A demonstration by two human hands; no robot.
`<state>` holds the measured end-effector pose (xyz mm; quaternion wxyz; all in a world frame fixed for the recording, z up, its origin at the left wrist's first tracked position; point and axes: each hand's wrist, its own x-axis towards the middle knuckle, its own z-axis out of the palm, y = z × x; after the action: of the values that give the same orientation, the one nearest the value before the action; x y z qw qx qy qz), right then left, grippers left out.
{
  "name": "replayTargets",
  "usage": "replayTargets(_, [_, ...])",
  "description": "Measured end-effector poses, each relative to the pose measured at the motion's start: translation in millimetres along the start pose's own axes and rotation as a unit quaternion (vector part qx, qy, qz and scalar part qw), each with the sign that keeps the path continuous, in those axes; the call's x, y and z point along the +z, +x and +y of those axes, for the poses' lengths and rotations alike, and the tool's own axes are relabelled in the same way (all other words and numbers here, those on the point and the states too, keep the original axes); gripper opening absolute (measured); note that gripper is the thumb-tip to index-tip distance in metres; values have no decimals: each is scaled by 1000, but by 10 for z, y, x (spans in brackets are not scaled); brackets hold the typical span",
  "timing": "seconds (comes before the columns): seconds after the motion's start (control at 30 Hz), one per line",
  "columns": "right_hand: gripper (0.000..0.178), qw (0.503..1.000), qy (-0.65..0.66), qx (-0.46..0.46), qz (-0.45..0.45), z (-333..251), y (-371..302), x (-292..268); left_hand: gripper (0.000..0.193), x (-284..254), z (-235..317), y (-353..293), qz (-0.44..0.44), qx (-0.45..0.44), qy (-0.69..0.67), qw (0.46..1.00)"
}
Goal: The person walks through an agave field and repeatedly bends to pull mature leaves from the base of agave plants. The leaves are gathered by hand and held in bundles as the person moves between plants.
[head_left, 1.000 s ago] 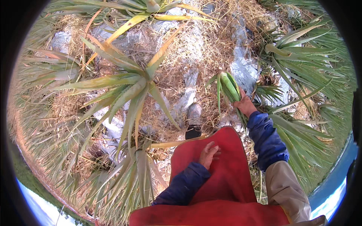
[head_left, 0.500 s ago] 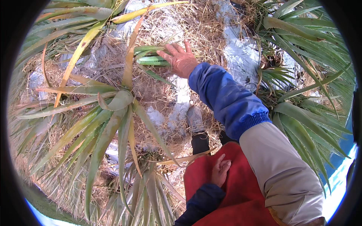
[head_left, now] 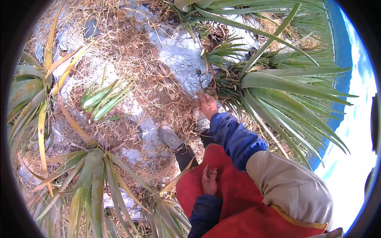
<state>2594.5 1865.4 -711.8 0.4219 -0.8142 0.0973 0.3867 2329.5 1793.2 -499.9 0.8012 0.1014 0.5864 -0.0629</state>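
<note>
Drawn back from the green aloe bunch (head_left: 107, 107), over which it was spread half a second ago, the right hand (head_left: 207, 106) is now near the base of the large aloe (head_left: 274, 79). The bunch lies apart from both hands, on dry straw (head_left: 139, 59) to the left. Judging by this, setting down the bunch is done and a reach toward the large aloe's base is in hand; working there would call for a low approach under the toothed leaves. Whether the right fingers hold anything cannot be told. The left hand (head_left: 209, 180) is loosely curled, apparently empty, over the red apron (head_left: 238, 206). Ahead lie a silvery sheet (head_left: 180, 59) and a small aloe (head_left: 218, 55); the big plant's spreading leaves crowd the right side.
</note>
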Motion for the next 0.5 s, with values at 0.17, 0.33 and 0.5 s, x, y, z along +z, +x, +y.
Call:
replayTargets(0.17, [41, 963, 256, 46, 67, -364, 754, -553, 54, -20, 119, -41, 6, -19, 47, 999])
replayTargets(0.33, [40, 934, 339, 29, 108, -548, 1334, -844, 52, -33, 182, -24, 5, -28, 64, 998])
replayTargets(0.5, [39, 969, 240, 66, 3, -267, 1335, -1069, 51, 66, 264, 13, 21, -22, 125, 992])
